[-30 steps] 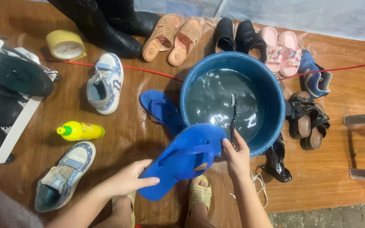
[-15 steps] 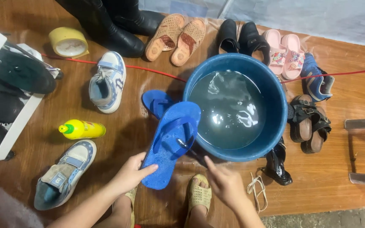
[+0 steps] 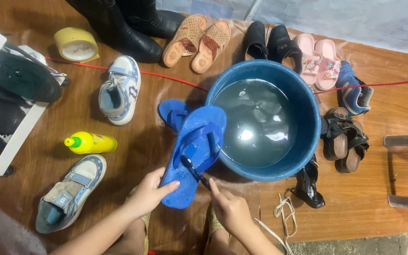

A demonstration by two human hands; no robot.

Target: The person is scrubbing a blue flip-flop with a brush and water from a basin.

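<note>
- A yellow squeeze bottle [image 3: 90, 142] lies on its side on the wet wooden floor [image 3: 393, 94], far left, with a pale sneaker [image 3: 69, 193] just near of it and a second sneaker [image 3: 119, 89] farther off.
- The left hand [image 3: 146, 193] is curled around the near heel edge of a blue flip-flop [image 3: 192, 158], fingers closed on the sole's left rim, thumb on top.
- The flip-flop is tilted, strap side up, its toe end resting against the left rim of the blue basin [image 3: 303, 156]; a second blue flip-flop [image 3: 173, 112] lies flat just behind it.
- The right hand [image 3: 230, 210] is closed around a dark brush [image 3: 194, 171], whose tip touches the flip-flop's sole beside the strap.
- The basin holds water and stands just right of the flip-flop.
- Right of the basin lie brown sandals [image 3: 343, 139]; pink slippers [image 3: 318, 61] lie far behind it.
</note>
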